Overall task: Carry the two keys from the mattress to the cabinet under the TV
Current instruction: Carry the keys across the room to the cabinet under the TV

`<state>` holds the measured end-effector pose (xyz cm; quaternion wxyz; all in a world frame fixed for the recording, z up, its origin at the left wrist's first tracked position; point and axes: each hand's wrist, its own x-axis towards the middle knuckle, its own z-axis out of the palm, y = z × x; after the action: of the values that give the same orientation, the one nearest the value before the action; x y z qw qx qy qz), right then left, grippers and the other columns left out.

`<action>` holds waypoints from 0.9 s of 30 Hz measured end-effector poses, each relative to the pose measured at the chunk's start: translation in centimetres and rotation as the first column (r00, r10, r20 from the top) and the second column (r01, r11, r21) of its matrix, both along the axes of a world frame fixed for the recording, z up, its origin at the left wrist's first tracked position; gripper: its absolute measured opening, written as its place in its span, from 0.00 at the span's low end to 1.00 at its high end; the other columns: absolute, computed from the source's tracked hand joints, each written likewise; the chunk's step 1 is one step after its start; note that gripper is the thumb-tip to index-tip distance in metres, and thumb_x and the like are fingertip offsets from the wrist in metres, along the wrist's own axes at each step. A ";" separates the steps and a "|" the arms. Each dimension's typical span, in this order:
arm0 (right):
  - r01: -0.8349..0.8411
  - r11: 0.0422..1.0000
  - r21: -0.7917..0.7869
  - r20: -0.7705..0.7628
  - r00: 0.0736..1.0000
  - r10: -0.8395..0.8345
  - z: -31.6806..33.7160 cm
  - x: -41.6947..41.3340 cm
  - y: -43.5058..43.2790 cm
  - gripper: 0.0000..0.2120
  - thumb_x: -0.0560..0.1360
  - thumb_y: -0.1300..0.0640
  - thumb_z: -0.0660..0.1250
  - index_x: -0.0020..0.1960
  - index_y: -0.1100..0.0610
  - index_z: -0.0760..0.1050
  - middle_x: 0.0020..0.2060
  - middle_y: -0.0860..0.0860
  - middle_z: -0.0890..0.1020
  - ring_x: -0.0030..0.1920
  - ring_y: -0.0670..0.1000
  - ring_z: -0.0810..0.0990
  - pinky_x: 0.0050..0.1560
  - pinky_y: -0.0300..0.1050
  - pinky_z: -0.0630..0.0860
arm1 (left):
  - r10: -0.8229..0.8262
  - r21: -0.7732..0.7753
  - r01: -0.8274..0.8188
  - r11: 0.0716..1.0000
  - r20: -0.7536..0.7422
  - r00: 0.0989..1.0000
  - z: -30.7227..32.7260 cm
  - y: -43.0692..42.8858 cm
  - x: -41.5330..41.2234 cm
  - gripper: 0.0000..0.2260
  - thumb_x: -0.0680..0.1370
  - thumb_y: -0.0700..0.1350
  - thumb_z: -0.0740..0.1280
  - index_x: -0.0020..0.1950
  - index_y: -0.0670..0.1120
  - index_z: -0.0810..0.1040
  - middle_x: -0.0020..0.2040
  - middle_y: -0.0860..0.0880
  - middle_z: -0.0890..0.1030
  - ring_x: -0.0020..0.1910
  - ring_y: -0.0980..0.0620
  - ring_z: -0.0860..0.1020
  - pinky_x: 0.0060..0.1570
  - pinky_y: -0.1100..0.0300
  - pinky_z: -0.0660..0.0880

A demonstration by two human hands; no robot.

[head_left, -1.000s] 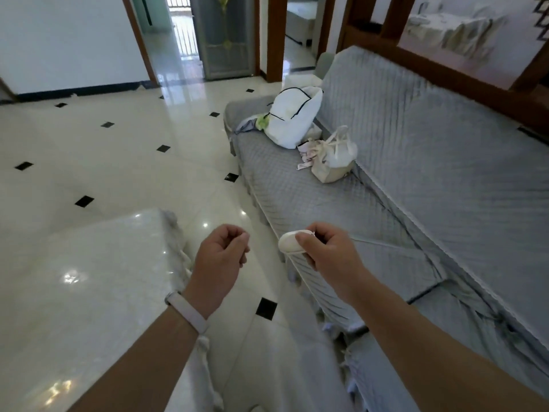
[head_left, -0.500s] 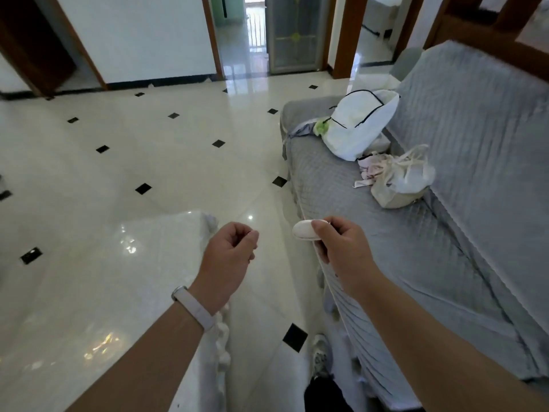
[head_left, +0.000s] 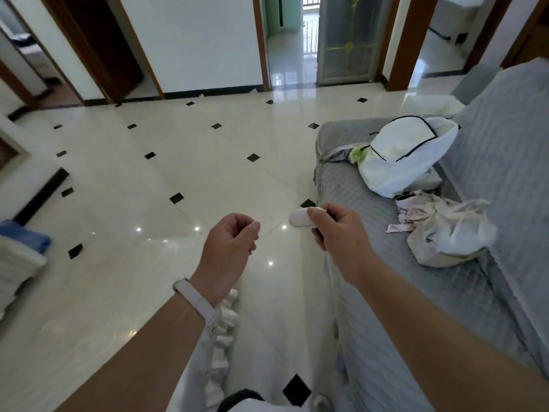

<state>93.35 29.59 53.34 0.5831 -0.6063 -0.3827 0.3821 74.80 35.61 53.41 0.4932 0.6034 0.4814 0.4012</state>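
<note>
My right hand [head_left: 338, 233] is held out over the floor beside the sofa's front edge, shut on a white oval key fob [head_left: 300, 217] pinched between thumb and fingers. My left hand [head_left: 228, 248], with a white band on the wrist, is curled into a fist a little to the left of it. Whatever lies inside that fist is hidden. No mattress and no TV are in view.
A grey quilted sofa [head_left: 371, 292] runs along the right, with a white bag [head_left: 407, 156] and a cream bag [head_left: 445, 233] on the seat. A glossy covered table [head_left: 89, 292] lies below my left arm. White furniture with a blue cloth [head_left: 23, 237] stands at the left. Doorways open beyond the tiled floor.
The view has swung left, so the sofa and its bags slid to the right and more floor and doorways show. Both hands keep their pose, and the fob stays in my right hand.
</note>
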 end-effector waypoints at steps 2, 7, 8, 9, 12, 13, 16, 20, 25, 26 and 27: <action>-0.026 1.000 0.014 0.002 1.000 0.026 -0.1 0.8 1.4 0.17 0.68 0.49 0.65 0.38 0.65 0.73 0.27 0.57 0.70 0.27 0.50 0.66 0.26 0.40 0.63 | 0.021 -0.003 -0.021 1.000 -0.008 1.000 0.2 1.4 0.8 0.04 0.75 0.42 0.68 0.40 0.46 0.78 0.31 0.51 0.78 0.30 0.53 0.75 0.36 0.56 0.73; -0.039 0.999 -0.002 0.001 0.999 0.039 -0.9 2.5 5.7 0.16 0.69 0.50 0.65 0.36 0.64 0.72 0.27 0.57 0.70 0.27 0.50 0.66 0.28 0.42 0.63 | 0.035 -0.004 -0.035 0.999 0.004 0.999 -0.1 5.6 2.5 0.04 0.75 0.40 0.67 0.40 0.45 0.77 0.32 0.49 0.79 0.30 0.53 0.75 0.35 0.57 0.73; -0.044 0.999 -0.008 -0.002 0.999 0.044 -1.0 2.8 6.7 0.16 0.70 0.50 0.65 0.37 0.64 0.72 0.27 0.57 0.70 0.27 0.50 0.66 0.28 0.43 0.62 | 0.034 -0.011 -0.034 0.999 0.010 0.999 -0.4 6.5 2.8 0.04 0.75 0.40 0.67 0.40 0.45 0.77 0.32 0.49 0.78 0.30 0.54 0.75 0.34 0.57 0.73; -0.053 0.998 -0.016 0.004 0.999 0.053 -1.2 3.0 7.7 0.16 0.70 0.50 0.65 0.38 0.65 0.72 0.27 0.57 0.70 0.27 0.50 0.66 0.28 0.43 0.62 | 0.033 -0.021 -0.033 0.999 0.017 0.999 -0.7 7.6 3.1 0.04 0.75 0.40 0.67 0.40 0.45 0.77 0.32 0.50 0.78 0.30 0.54 0.75 0.34 0.58 0.73; -0.079 0.996 -0.033 0.031 0.996 0.080 -1.5 3.9 10.9 0.14 0.69 0.49 0.65 0.35 0.60 0.72 0.26 0.56 0.69 0.26 0.48 0.65 0.26 0.40 0.62 | 0.047 -0.055 -0.045 0.997 0.037 0.998 -1.8 11.3 4.1 0.04 0.75 0.41 0.67 0.40 0.46 0.77 0.31 0.51 0.78 0.29 0.54 0.75 0.33 0.59 0.73; -0.079 0.996 -0.037 0.034 0.996 0.081 -1.6 4.2 12.2 0.14 0.69 0.49 0.65 0.34 0.59 0.72 0.26 0.56 0.69 0.26 0.48 0.65 0.25 0.39 0.62 | 0.050 -0.061 -0.047 0.997 0.047 0.998 -2.2 12.8 4.5 0.04 0.75 0.41 0.67 0.40 0.45 0.77 0.31 0.50 0.79 0.29 0.55 0.74 0.32 0.60 0.73; -0.052 0.997 -0.062 0.064 0.996 0.056 -1.8 5.4 16.6 0.15 0.69 0.49 0.65 0.36 0.62 0.72 0.26 0.56 0.69 0.26 0.49 0.65 0.27 0.41 0.62 | 0.045 -0.067 -0.040 0.997 0.074 0.996 -3.0 17.5 5.8 0.03 0.75 0.41 0.67 0.40 0.45 0.78 0.31 0.51 0.79 0.28 0.56 0.75 0.30 0.63 0.73; -0.019 0.996 -0.089 0.083 0.996 0.026 -1.3 6.4 23.8 0.13 0.68 0.49 0.66 0.34 0.58 0.72 0.26 0.56 0.69 0.25 0.49 0.64 0.27 0.42 0.61 | 0.046 -0.091 -0.036 0.995 0.115 0.992 -2.9 24.9 6.8 0.03 0.74 0.42 0.67 0.40 0.45 0.77 0.31 0.51 0.79 0.28 0.55 0.75 0.30 0.63 0.73; -0.029 0.997 -0.072 0.111 0.993 0.037 -0.4 6.1 32.9 0.12 0.68 0.49 0.66 0.33 0.57 0.72 0.26 0.54 0.70 0.27 0.50 0.65 0.30 0.46 0.62 | 0.025 -0.097 -0.013 0.995 0.129 0.991 -2.6 33.7 6.7 0.04 0.73 0.44 0.67 0.40 0.45 0.78 0.30 0.53 0.79 0.29 0.55 0.75 0.30 0.63 0.73; -0.032 0.997 -0.065 0.115 0.993 0.040 -0.2 5.9 34.4 0.12 0.68 0.49 0.66 0.33 0.57 0.72 0.26 0.54 0.70 0.27 0.50 0.66 0.30 0.46 0.62 | 0.024 -0.097 -0.011 0.995 0.135 0.991 -2.6 35.3 6.6 0.03 0.73 0.44 0.67 0.40 0.45 0.77 0.30 0.53 0.79 0.29 0.55 0.75 0.30 0.63 0.73; -0.033 0.998 -0.062 0.116 0.992 0.040 -0.2 5.7 35.9 0.12 0.68 0.49 0.66 0.33 0.57 0.72 0.26 0.53 0.70 0.27 0.51 0.66 0.29 0.45 0.62 | 0.027 -0.100 -0.013 0.995 0.139 0.990 -2.6 36.7 6.5 0.03 0.73 0.44 0.67 0.40 0.46 0.77 0.30 0.53 0.79 0.29 0.55 0.75 0.30 0.63 0.73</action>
<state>99.03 65.47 53.19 0.5340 -0.6377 -0.4159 0.3677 81.29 72.27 50.84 0.5509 0.5439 0.4707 0.4232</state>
